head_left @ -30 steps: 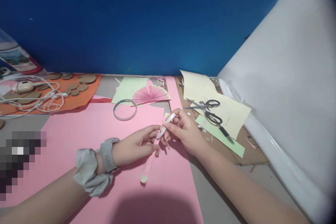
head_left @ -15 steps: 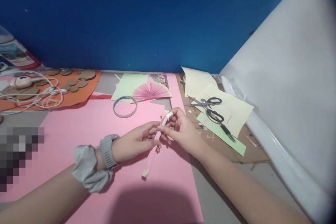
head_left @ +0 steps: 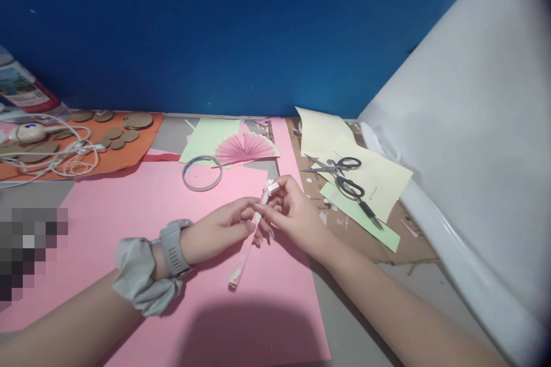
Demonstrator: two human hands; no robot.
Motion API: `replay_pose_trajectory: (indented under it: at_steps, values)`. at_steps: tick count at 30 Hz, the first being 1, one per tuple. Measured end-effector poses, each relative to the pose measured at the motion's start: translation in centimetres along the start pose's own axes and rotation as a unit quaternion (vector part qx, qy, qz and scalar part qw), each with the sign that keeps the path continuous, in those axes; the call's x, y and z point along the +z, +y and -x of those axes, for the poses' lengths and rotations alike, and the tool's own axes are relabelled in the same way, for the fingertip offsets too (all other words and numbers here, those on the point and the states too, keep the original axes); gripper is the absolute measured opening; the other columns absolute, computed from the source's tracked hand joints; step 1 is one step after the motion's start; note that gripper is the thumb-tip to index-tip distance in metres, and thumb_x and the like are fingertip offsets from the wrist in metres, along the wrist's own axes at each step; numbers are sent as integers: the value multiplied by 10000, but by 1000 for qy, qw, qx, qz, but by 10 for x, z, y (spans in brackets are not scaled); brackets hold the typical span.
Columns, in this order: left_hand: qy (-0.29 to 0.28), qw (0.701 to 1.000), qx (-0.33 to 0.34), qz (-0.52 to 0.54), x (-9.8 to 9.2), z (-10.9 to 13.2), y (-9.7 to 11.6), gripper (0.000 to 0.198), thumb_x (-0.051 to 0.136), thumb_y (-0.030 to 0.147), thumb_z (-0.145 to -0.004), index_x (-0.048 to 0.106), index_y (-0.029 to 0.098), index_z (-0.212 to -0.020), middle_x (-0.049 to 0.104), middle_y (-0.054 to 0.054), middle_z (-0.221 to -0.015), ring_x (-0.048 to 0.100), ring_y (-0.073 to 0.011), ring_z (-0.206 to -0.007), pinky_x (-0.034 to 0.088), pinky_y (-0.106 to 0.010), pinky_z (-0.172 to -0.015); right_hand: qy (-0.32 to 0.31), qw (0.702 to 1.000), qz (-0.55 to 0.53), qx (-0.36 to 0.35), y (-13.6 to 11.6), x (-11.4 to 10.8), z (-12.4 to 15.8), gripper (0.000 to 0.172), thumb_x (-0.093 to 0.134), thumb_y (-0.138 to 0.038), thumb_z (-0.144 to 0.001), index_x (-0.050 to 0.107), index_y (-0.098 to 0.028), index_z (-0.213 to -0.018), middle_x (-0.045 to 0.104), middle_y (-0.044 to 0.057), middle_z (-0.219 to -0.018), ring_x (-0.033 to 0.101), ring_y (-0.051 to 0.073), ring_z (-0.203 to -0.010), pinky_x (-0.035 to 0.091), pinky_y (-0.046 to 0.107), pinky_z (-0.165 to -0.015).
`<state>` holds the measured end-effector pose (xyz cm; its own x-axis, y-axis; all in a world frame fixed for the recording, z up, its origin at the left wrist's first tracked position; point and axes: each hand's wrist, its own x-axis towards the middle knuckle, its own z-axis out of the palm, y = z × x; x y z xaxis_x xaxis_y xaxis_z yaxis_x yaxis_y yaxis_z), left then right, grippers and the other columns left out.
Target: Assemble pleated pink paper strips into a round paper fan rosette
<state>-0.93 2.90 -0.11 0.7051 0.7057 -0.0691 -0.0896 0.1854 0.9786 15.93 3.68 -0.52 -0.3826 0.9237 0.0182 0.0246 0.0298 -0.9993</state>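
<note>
Between my two hands is a narrow folded pink paper strip [head_left: 243,255], slanting with its pale yellow-green lower end toward me. A white strip of tape [head_left: 270,191] runs along its upper part and bends at the top. My left hand [head_left: 226,229] pinches the paper near its middle between thumb and fingers. My right hand [head_left: 297,212] is closed on the white tape at the upper end, its thumb pressed on the strip. Some fingertips hide behind the paper. Under both hands lies a large pink sheet [head_left: 172,200].
A tape roll [head_left: 202,188] and a pleated pink paper fan [head_left: 245,148] lie beyond my hands. Scissors [head_left: 338,167] and a black-gripped pen-like tool [head_left: 370,213] rest on cream paper [head_left: 383,178] at right. White cables [head_left: 81,149] and cardboard rounds [head_left: 138,120] cover orange paper at left.
The white tape's upper end is bent over more sharply, and the folded strip has tilted slightly. Both hands keep their hold. The whole view has shifted a little.
</note>
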Motion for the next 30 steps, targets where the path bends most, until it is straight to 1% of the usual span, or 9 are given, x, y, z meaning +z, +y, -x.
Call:
replay_pose_trajectory:
  at_steps: [4, 7, 10, 14, 17, 20, 24, 26, 30]
  values:
    - [3, 1000, -1, -8, -1, 1, 0, 304, 368, 105, -887, 434, 142, -1181, 557, -61, -909, 543, -145, -772, 440, -364, -788, -8, 1000, -11, 16, 1, 0, 0, 193, 550, -279, -832, 366, -245, -881, 494, -68, -729, 498, 65, -451, 409, 229, -443]
    - [23, 999, -13, -23, -1, 2, -3, 366, 366, 122, -894, 365, 159, -1258, 545, -46, -897, 550, -138, -752, 423, -368, -808, 10, 1000, 5, 22, 1, 0, -1, 198, 566, -269, -823, 377, -238, -875, 486, -64, -739, 495, 65, -507, 405, 228, -487]
    - [37, 999, -16, -13, -1, 2, -7, 441, 371, 132, -895, 274, 174, -1323, 534, -42, -904, 551, -137, -745, 424, -371, -801, 24, 999, 16, 21, 2, -1, -2, 214, 588, -266, -808, 384, -236, -863, 481, -62, -765, 486, 62, -552, 401, 222, -517]
    - [32, 999, -10, 11, 0, 2, -9, 480, 386, 136, -888, 257, 185, -1348, 523, -46, -915, 537, -138, -740, 449, -373, -764, 25, 999, 27, 21, 3, 0, -3, 223, 601, -259, -798, 395, -236, -879, 474, -53, -791, 484, 74, -625, 409, 222, -559]
    - [30, 999, -13, 6, -1, 1, -10, 492, 387, 137, -888, 251, 180, -1359, 529, -43, -882, 543, -149, -756, 457, -380, -760, 30, 999, 27, 15, 4, 1, -3, 225, 608, -256, -790, 404, -231, -882, 479, -46, -806, 489, 81, -658, 411, 224, -573]
    - [35, 999, -7, 4, -1, 1, -9, 498, 388, 142, -890, 244, 195, -1364, 536, -48, -903, 548, -148, -760, 460, -377, -760, 24, 999, -15, 26, 4, -1, -5, 236, 608, -273, -790, 386, -231, -861, 469, -58, -760, 483, 74, -586, 391, 218, -514]
    - [33, 999, -4, 8, 1, 0, -8, 467, 389, 154, -891, 288, 188, -1345, 539, -81, -976, 539, -138, -739, 468, -361, -730, -22, 992, -111, 47, 4, -4, -9, 255, 590, -298, -797, 344, -238, -831, 462, -67, -757, 477, 68, -477, 373, 226, -435]
    - [34, 999, 0, 12, 1, 0, -9, 478, 395, 149, -887, 279, 196, -1349, 537, -72, -967, 537, -134, -737, 467, -350, -727, -26, 992, -112, 53, 5, -5, -9, 270, 612, -283, -780, 350, -235, -826, 461, -70, -749, 477, 65, -480, 370, 220, -435]
    - [42, 999, -3, 11, 1, 2, -10, 517, 387, 133, -885, 225, 201, -1371, 546, -36, -888, 544, -124, -713, 449, -340, -749, 3, 997, -57, 51, 4, -2, -7, 271, 640, -253, -756, 381, -228, -831, 460, -76, -710, 470, 62, -520, 361, 207, -475]
